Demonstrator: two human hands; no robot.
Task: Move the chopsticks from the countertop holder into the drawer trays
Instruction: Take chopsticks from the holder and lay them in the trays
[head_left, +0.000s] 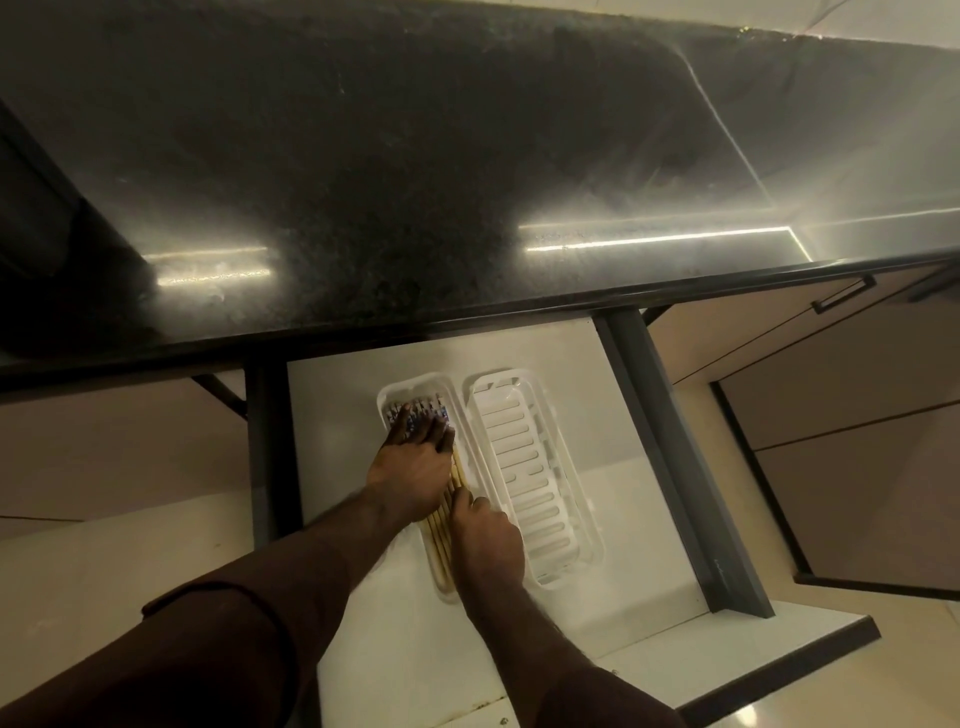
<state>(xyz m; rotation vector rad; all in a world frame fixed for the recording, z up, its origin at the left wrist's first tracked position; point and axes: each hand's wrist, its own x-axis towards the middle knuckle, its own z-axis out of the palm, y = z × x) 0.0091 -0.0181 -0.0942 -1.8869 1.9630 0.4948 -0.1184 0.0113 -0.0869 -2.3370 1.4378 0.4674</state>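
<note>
- Hands first: our left hand (415, 470) lies flat, fingers straight, pressing down on the chopsticks (445, 512) near their patterned ends.
- Our right hand (488, 540) rests on the chopsticks' plain ends, fingers bent over them; we cannot tell if it grips or only presses.
- The chopsticks lie side by side in the left tray (400, 395), patterned ends toward the counter (363, 171).
- The right tray (535, 467), ribbed and white, sits just beside the left one, touching or nearly so.
- Both trays sit in the open drawer (685, 457), pulled out below the counter's front edge.
- Dark sleeves cover our forearms.
</note>
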